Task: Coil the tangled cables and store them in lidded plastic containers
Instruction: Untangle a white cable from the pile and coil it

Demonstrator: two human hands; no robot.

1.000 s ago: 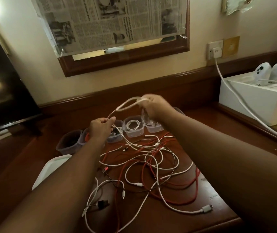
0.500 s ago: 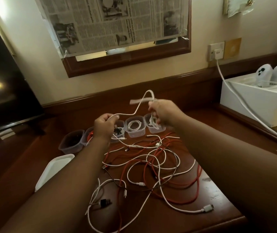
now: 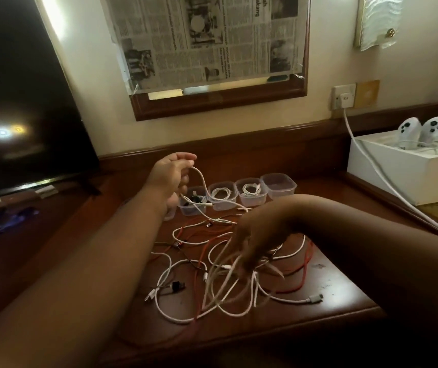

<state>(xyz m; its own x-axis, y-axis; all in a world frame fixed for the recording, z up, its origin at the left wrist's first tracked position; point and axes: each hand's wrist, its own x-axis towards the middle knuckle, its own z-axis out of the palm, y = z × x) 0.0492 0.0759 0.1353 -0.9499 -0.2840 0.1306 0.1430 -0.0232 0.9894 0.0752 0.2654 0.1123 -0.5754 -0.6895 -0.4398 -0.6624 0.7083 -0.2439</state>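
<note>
Since half a second ago the right hand [image 3: 259,241] has dropped from beside the left down into the tangle of cables [image 3: 228,272], while the left hand [image 3: 171,172] has lifted up and away toward the television [image 3: 21,102]. That left hand pinches one white cable [image 3: 204,185] between thumb and fingers; the cable hangs in a curve and runs down past the containers into the tangle. The right hand hangs palm down with its fingers blurred among white loops; whether they grip a strand I cannot tell.

White, red and thin dark leads of the tangle lie spread on the dark wooden desk [image 3: 340,285], with a white plug end [image 3: 316,298] at the tangle's right edge. Just behind the tangle stands a row of clear plastic containers [image 3: 249,192], lids off: two hold coiled white cables, one holds dark pieces, and the rightmost looks bare inside.

Right of the tangle, well apart, a white box [image 3: 409,168] carries two white controllers [image 3: 422,131], and a thick white cord [image 3: 366,160] runs from a wall socket [image 3: 344,96] down across the desk. Above the containers a wooden frame [image 3: 220,102] on the cream wall is covered with newspaper [image 3: 207,38].
</note>
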